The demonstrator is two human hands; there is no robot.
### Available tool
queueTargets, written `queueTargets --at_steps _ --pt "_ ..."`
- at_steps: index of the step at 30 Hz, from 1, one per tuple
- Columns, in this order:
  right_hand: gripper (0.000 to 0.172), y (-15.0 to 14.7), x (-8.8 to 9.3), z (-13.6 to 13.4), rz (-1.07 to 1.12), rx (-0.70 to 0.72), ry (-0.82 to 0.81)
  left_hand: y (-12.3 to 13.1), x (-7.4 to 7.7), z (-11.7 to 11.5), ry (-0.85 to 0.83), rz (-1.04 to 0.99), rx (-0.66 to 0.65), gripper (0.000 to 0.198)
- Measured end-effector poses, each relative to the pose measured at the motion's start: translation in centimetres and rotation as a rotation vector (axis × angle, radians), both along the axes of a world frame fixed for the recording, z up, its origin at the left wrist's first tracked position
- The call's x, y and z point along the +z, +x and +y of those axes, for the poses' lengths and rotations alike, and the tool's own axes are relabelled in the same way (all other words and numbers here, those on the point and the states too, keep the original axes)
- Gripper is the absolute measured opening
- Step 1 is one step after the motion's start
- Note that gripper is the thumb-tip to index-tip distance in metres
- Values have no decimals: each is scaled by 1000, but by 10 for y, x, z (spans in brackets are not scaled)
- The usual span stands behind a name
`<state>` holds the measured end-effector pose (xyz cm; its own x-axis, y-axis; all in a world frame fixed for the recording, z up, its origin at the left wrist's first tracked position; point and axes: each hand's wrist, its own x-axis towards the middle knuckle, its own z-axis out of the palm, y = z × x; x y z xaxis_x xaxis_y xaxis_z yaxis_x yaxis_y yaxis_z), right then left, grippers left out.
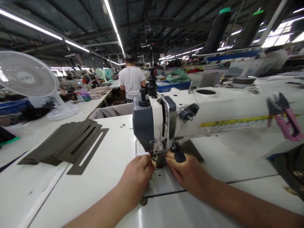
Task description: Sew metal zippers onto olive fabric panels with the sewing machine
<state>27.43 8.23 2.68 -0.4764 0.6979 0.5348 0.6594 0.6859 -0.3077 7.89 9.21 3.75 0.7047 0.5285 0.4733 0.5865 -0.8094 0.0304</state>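
Note:
A white and grey sewing machine (143, 123) stands in the middle of the white table. Under its needle area lies a small dark olive fabric piece (161, 161), with a wider part of dark fabric showing behind the machine head at right. My left hand (140, 171) is closed, thumb and fingers pinched at the left edge of the piece, beside the presser foot. Close to the foot on the right, my right hand (187, 167) has its fingers pressed together on the piece's right side. The fingertips of both hands are partly hidden.
A fanned stack of olive fabric pieces (59, 139), some with long slots, lies left on the table. Pink-handled snips (288, 122) are at the machine's right. A white fan (63, 109) stands at the left. Ahead, a person in a white shirt (132, 80) faces away.

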Motion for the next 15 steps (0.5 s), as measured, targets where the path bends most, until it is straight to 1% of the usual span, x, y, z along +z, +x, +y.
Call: queueTargets --at_steps 4,11,15 --pt "28 0 -3 0 -9 -2 -20 2 1 -1 5 21 6 23" --pt "29 1 -5 1 -17 -16 8 0 5 -3 15 63 27 19" --pt "26 0 -5 0 -22 -10 -6 0 3 -2 38 92 41 16"
